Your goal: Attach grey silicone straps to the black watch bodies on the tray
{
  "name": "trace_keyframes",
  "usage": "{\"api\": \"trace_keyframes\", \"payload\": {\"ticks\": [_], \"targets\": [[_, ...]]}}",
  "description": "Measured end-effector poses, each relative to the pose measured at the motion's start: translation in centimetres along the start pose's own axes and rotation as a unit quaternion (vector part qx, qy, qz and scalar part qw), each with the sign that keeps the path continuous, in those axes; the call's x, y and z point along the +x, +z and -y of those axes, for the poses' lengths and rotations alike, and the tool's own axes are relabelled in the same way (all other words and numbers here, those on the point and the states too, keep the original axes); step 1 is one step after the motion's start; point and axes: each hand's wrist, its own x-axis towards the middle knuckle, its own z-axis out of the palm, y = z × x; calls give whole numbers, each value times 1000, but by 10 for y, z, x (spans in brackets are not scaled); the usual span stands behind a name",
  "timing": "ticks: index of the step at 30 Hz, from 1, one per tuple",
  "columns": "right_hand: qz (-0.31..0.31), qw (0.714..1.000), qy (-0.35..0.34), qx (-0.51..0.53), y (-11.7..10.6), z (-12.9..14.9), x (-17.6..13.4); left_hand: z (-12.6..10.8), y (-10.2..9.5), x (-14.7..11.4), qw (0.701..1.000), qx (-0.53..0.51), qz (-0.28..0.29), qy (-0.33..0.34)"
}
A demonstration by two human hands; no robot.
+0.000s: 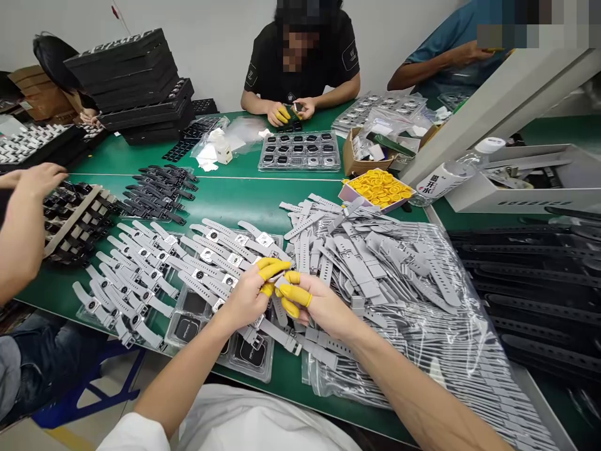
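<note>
In the middle of the head view, my left hand [248, 294] and my right hand [323, 304] meet, both wearing yellow finger cots. Their fingertips pinch a light grey watch strap [280, 311], mostly covered by the fingers. Whether a watch body is joined to it I cannot tell. Left of my hands, watches with grey straps [141, 254] lie in rows on clear trays. Beneath my left wrist is a clear tray [267, 369] with dark square pieces. Loose grey straps [357, 257] are heaped to the right, over plastic bags of more straps [451, 351].
A box of yellow finger cots [378, 188], a water bottle [457, 172] and a white bin [539, 188] stand at the right, near a slanting post [493, 94]. Black trays [136, 88] are stacked back left. Co-workers sit opposite; another person's arm [21, 232] reaches in left.
</note>
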Motion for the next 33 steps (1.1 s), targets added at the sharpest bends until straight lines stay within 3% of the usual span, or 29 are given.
{"api": "trace_keyframes", "payload": {"ticks": [6, 10, 13, 18, 22, 30, 33], "targets": [[-30, 994, 2, 100, 3, 1, 0, -7, 2, 1, 1000, -5, -22, -11], [-39, 987, 11, 158, 5, 7, -1, -14, -2, 1, 999, -19, 25, -22], [-48, 989, 18, 142, 4, 8, -1, -15, -6, 1, 999, 2, 44, -8], [-47, 991, 49, 114, 1, 6, -1, -13, -9, 3, 988, 130, 79, 27], [-42, 993, 40, 104, 0, 6, -1, -15, -10, 4, 984, 153, 87, 33], [-32, 997, 6, 73, 3, 8, -3, -18, -15, 6, 995, 57, 74, 29], [-55, 995, -62, -54, 2, 16, -11, -29, -25, 8, 996, 49, 75, 25]]}}
